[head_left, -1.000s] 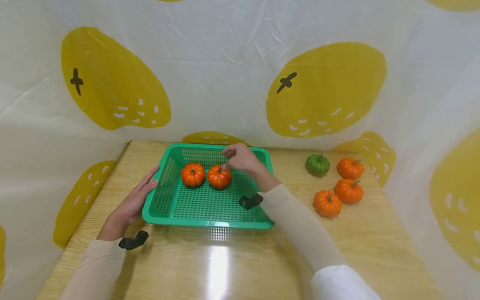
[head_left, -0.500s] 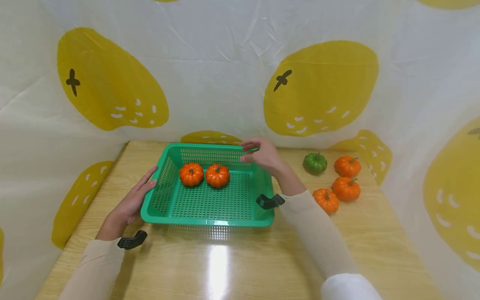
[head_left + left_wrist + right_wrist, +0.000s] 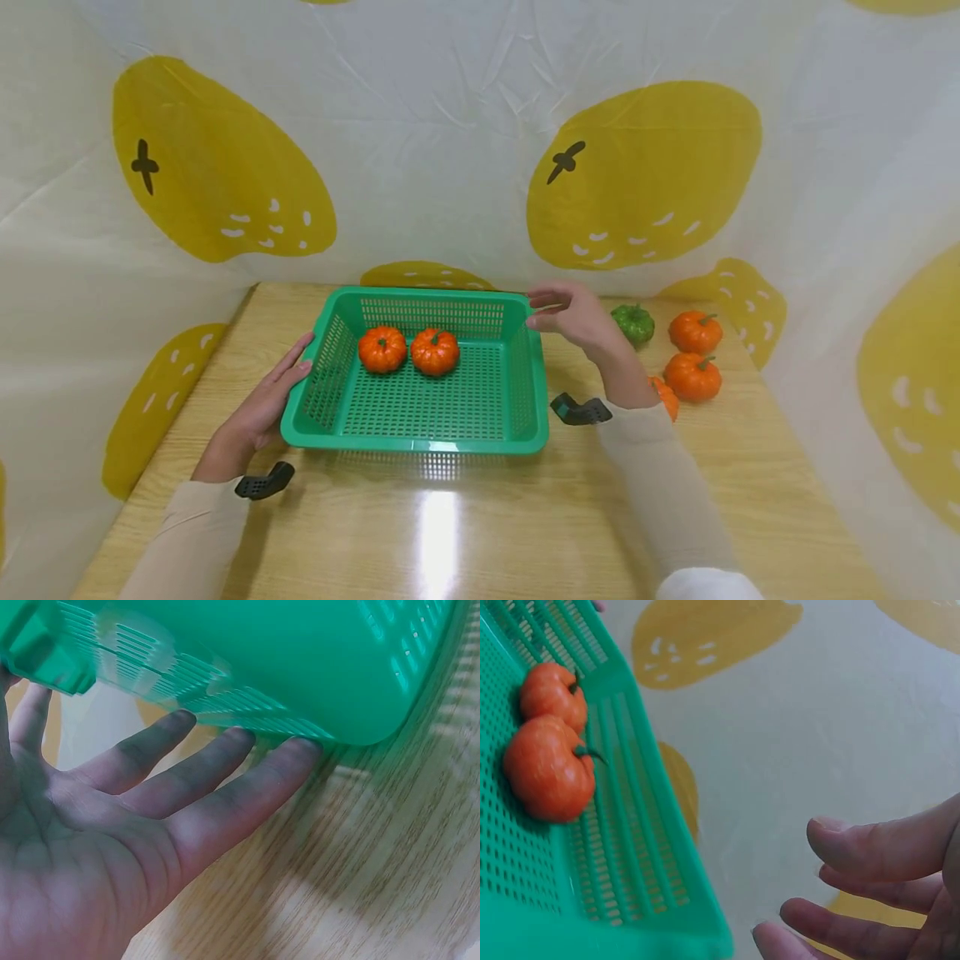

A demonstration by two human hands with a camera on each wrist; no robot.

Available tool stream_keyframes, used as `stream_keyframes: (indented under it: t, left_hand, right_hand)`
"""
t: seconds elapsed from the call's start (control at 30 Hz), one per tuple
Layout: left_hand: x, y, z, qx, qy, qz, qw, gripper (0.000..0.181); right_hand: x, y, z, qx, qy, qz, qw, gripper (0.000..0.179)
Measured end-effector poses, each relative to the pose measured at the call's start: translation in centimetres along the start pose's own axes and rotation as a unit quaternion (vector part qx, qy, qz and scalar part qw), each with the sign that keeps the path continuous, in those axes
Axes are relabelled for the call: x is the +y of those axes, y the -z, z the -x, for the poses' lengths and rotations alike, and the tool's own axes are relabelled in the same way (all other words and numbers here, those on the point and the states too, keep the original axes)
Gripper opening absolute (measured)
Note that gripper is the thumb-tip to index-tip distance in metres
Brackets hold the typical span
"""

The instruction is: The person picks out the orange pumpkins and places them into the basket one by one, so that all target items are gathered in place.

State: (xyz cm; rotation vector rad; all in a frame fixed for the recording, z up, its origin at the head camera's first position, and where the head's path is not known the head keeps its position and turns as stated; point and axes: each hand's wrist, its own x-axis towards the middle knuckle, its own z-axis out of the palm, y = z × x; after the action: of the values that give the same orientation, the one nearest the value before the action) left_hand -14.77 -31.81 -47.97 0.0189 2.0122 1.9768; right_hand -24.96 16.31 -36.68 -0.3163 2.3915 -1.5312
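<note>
A green plastic basket (image 3: 420, 446) with slotted walls stands on the wooden table. Two small orange pumpkins sit side by side in its back left part: a left pumpkin (image 3: 382, 349) and a right pumpkin (image 3: 435, 352). At the basket's left side, my left hand (image 3: 262, 404) rests against the outer wall; the left wrist view shows its fingers (image 3: 247, 795) stretched out with the tips at the slots. My right hand (image 3: 577, 321) is beside the back right corner of the basket, empty, with thumb (image 3: 877, 844) and fingers apart.
Right of the basket are a green pumpkin (image 3: 633, 325) and several orange ones: a back pumpkin (image 3: 695, 332), a middle one (image 3: 692, 377) and a front one (image 3: 666, 400), partly hidden by my right arm. A white curtain (image 3: 435, 167) with yellow fruit prints hangs behind the table.
My right hand has left the right pumpkin in the basket and moved right, out past the basket's right rim. The left hand stays against the basket.
</note>
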Motion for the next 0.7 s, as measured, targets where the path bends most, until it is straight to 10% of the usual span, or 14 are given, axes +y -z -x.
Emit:
stream_keyframes:
  t: [0.7]
  left_hand:
    - [0.0, 0.0, 0.0, -0.004, -0.001, 0.015, 0.9999, 0.061]
  right_hand:
    - [5.5, 6.3, 4.9, 0.045, -0.048, 0.075, 0.9950, 0.060]
